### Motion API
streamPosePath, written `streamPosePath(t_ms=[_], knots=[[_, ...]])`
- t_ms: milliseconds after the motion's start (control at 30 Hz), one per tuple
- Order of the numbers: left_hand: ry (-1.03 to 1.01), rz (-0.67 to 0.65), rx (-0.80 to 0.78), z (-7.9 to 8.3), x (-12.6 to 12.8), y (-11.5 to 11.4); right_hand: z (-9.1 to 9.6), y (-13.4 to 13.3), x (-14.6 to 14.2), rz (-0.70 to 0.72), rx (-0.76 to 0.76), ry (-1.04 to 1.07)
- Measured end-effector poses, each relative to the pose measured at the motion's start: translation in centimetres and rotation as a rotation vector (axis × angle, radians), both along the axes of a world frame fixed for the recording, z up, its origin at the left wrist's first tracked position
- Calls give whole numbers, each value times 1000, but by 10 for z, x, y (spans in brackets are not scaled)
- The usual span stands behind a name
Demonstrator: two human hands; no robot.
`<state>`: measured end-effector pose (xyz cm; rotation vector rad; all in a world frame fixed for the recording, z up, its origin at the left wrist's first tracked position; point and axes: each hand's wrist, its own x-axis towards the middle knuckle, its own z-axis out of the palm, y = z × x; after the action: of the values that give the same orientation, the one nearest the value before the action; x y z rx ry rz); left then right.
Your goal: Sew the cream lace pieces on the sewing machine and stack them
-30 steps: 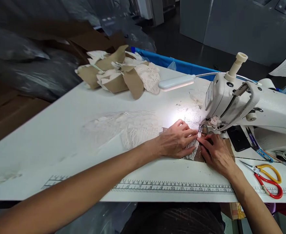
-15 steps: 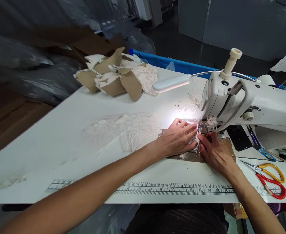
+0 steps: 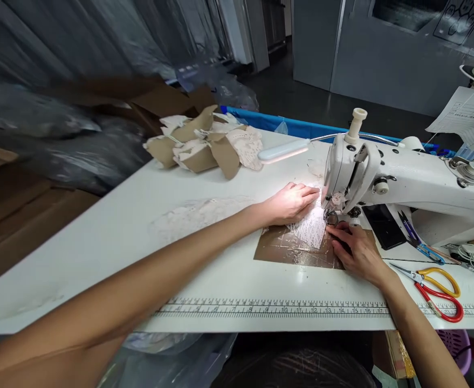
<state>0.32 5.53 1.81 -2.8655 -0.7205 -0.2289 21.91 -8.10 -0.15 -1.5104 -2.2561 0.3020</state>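
A white lace piece (image 3: 310, 229) lies under the needle area of the white sewing machine (image 3: 342, 172), lit by its lamp. My left hand (image 3: 291, 205) is on the far left part of the lace, fingers together and closed on it. Close to the presser foot (image 3: 331, 217), my right hand (image 3: 356, 249) pinches at the lace's right edge; its fingertips partly hide the spot. Beneath the lace is a shiny brown plate (image 3: 277, 250) with thread scraps on it.
Red-and-yellow-handled scissors (image 3: 434, 291) and blue snips (image 3: 420, 240) lie at right, beside a black phone (image 3: 383, 226). A ruler strip (image 3: 285, 309) runs along the front edge. Brown-and-white bundles (image 3: 204, 145) sit at the back; more lace (image 3: 196, 215) lies left.
My left hand has slid away from the front to the far part of the lace, uncovering the lace and brown plate. My right hand stays by the presser foot. The view has tilted up.
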Motion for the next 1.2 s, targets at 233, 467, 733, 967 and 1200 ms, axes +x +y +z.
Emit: streamPosePath(t_ms=[233, 467, 733, 967, 1200], knots=[[-229, -131, -124, -1, -15, -17, 0, 1, 3, -18, 3, 89], [-424, -267, -298, -7, -18, -44, -5, 3, 0, -43, 8, 106], [-398, -279, -282, -4, -21, -50, -3, 2, 0, -55, -4, 103], [-418, -281, -367, -15, -13, -52, 2, -1, -5, -36, 16, 218], [-549, -198, -488, -14, -11, -55, 15, 4, -10, 145, -135, 210]])
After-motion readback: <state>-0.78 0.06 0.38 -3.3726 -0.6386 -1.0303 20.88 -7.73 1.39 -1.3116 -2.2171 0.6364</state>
